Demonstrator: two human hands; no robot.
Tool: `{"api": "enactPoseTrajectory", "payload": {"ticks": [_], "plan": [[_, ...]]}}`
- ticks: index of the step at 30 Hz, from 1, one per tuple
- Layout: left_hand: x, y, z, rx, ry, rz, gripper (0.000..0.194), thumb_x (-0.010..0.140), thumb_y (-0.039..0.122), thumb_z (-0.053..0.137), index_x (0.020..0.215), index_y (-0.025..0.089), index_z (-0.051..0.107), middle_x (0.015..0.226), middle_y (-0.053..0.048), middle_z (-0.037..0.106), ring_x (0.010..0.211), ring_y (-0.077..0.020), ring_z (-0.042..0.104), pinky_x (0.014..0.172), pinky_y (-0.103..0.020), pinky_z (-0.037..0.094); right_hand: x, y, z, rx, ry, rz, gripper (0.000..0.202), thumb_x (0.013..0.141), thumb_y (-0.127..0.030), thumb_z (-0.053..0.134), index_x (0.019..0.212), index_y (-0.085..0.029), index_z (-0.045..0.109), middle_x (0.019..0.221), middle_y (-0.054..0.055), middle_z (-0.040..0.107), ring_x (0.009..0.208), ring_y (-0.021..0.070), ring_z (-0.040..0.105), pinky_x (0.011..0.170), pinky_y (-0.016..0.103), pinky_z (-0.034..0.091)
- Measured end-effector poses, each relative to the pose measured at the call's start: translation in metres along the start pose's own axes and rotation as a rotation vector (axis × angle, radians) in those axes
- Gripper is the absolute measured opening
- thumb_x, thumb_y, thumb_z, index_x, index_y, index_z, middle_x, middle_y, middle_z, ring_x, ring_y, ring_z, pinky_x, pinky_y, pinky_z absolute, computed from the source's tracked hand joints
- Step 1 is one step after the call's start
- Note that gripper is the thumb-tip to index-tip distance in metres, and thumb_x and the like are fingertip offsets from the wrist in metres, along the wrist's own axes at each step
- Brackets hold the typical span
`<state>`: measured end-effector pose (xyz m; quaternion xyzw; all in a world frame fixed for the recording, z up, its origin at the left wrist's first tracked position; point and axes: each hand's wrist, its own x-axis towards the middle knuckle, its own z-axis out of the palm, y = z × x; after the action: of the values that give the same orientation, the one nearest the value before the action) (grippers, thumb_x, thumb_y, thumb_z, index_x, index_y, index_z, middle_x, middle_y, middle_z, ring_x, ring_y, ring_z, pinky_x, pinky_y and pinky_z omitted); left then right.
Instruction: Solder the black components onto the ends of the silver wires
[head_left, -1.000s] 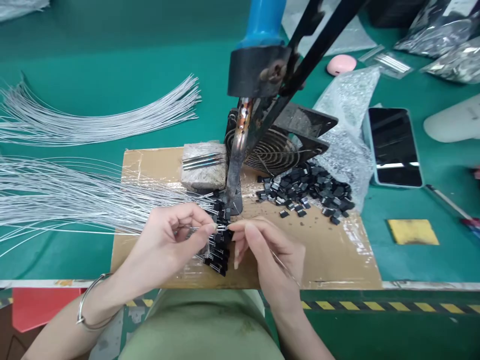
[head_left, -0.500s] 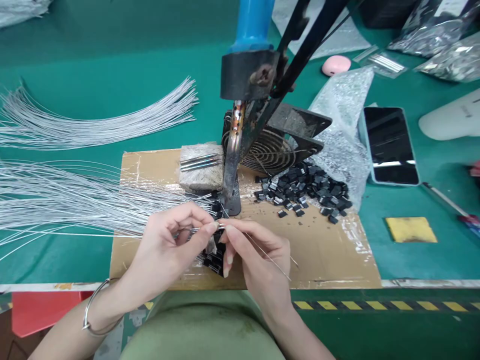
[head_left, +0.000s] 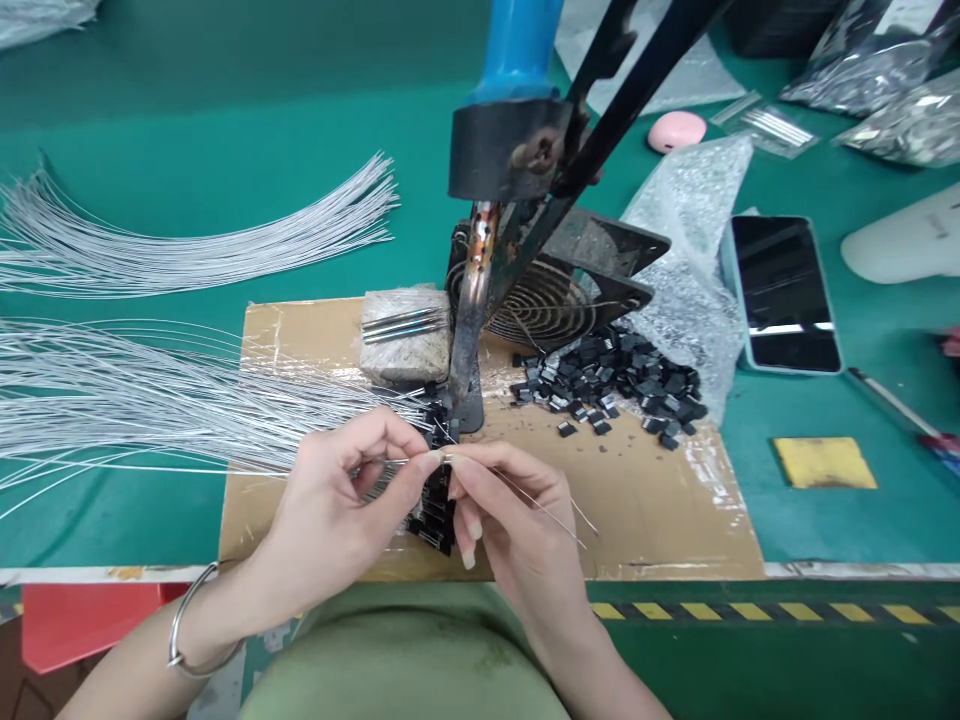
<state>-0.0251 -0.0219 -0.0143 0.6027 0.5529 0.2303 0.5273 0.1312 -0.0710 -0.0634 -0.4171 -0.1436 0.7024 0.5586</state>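
Observation:
My left hand (head_left: 345,510) is closed in a pinch, thumb against forefinger, on a thin grey wire. Its fingertips meet those of my right hand (head_left: 525,520), which also pinches the wire at its end; any small part between them is hidden. Two fine wire ends (head_left: 551,517) stick out past my right fingers toward the lower right. Under both hands lies a row of small black connectors (head_left: 439,510), partly covered. A large bundle of grey wires (head_left: 150,400) runs in from the left. Just above my fingertips, the tip of a soldering iron (head_left: 470,310) points down.
A cardboard sheet (head_left: 637,510) covers the bench front. On it are a pile of black connectors (head_left: 615,380), a fan (head_left: 555,300) and a wrapped block (head_left: 405,350). Another wire bundle (head_left: 225,250) lies behind. To the right are a phone (head_left: 784,290) and a yellow sponge (head_left: 825,463).
The lower fingers of my right hand have spread slightly downward, while both pinches stay together. The whole view has shifted a little.

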Motion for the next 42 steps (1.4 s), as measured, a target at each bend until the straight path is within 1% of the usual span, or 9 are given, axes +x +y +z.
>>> {"api": "enactPoseTrajectory", "payload": {"ticks": [9,13,17,22,26,29,34,39,42], "plan": [[-0.003,0.005,-0.003,0.017,-0.023,0.06,0.013,0.096,0.019,0.065,0.083,0.018,0.068,0.068,0.003,0.065,0.055,-0.008,0.046,0.049,-0.02,0.033,0.003,-0.01,-0.001,0.024,-0.035,0.106,0.012,0.08,-0.032,0.088,0.08,-0.02,0.086,0.061,-0.003,0.069,0.035,0.0045,0.054,0.033,0.014,0.047],[-0.003,0.006,-0.002,0.013,-0.016,0.075,0.014,0.095,0.017,0.066,0.081,0.018,0.068,0.067,0.003,0.065,0.054,-0.0076,0.046,0.048,-0.02,0.031,0.001,-0.011,-0.003,0.017,-0.039,0.114,0.011,0.082,-0.032,0.086,0.081,-0.021,0.086,0.063,-0.003,0.068,0.037,0.004,0.053,0.034,0.014,0.046],[-0.003,0.003,0.001,0.017,0.01,0.045,0.015,0.096,0.02,0.065,0.082,0.018,0.068,0.068,0.001,0.066,0.055,-0.0094,0.046,0.049,-0.023,0.032,0.0,-0.008,-0.003,0.044,-0.044,0.106,0.01,0.085,-0.032,0.084,0.085,-0.022,0.086,0.065,-0.002,0.068,0.039,0.0038,0.052,0.036,0.014,0.048],[-0.007,-0.004,0.005,0.084,0.055,0.061,0.018,0.1,0.028,0.064,0.085,0.019,0.069,0.067,0.002,0.062,0.056,-0.0112,0.043,0.051,-0.026,0.031,0.002,-0.006,0.002,0.082,-0.001,0.085,0.012,0.081,-0.033,0.086,0.081,-0.021,0.086,0.062,-0.003,0.066,0.037,0.0042,0.048,0.032,0.014,0.047],[-0.01,-0.006,0.009,0.101,0.09,0.066,0.018,0.1,0.026,0.063,0.084,0.019,0.068,0.065,0.002,0.06,0.054,-0.0115,0.04,0.05,-0.027,0.029,0.002,-0.004,0.004,0.089,0.006,0.083,0.013,0.082,-0.033,0.085,0.078,-0.02,0.084,0.058,-0.004,0.062,0.035,0.0034,0.044,0.032,0.014,0.046],[-0.011,-0.007,0.012,0.098,0.127,0.076,0.018,0.1,0.026,0.064,0.083,0.02,0.068,0.066,0.002,0.06,0.055,-0.0117,0.041,0.052,-0.027,0.031,0.001,-0.002,0.006,0.072,0.024,0.076,0.015,0.083,-0.034,0.084,0.078,-0.02,0.083,0.058,-0.004,0.062,0.035,0.0035,0.042,0.031,0.015,0.045],[-0.012,-0.012,0.017,0.055,0.154,0.083,0.018,0.101,0.026,0.065,0.083,0.02,0.067,0.066,0.002,0.061,0.054,-0.0107,0.042,0.051,-0.026,0.031,0.0,0.0,0.007,0.077,0.06,0.055,0.016,0.081,-0.036,0.085,0.079,-0.02,0.084,0.059,-0.003,0.064,0.036,0.0044,0.044,0.031,0.015,0.044],[-0.01,-0.011,0.017,-0.057,0.134,0.043,0.017,0.1,0.027,0.065,0.085,0.019,0.068,0.071,-0.001,0.069,0.059,-0.0122,0.055,0.052,-0.025,0.036,0.001,-0.001,0.008,0.113,0.021,0.062,0.011,0.083,-0.033,0.085,0.081,-0.022,0.085,0.06,-0.004,0.066,0.036,0.0041,0.049,0.033,0.013,0.049],[-0.008,-0.008,0.017,-0.128,0.134,-0.002,0.016,0.098,0.027,0.066,0.084,0.019,0.067,0.07,-0.002,0.07,0.06,-0.0129,0.059,0.054,-0.025,0.039,0.001,-0.002,0.006,0.126,-0.012,0.055,0.014,0.087,-0.036,0.082,0.09,-0.023,0.087,0.067,-0.002,0.07,0.039,0.0048,0.055,0.035,0.013,0.052]]}}
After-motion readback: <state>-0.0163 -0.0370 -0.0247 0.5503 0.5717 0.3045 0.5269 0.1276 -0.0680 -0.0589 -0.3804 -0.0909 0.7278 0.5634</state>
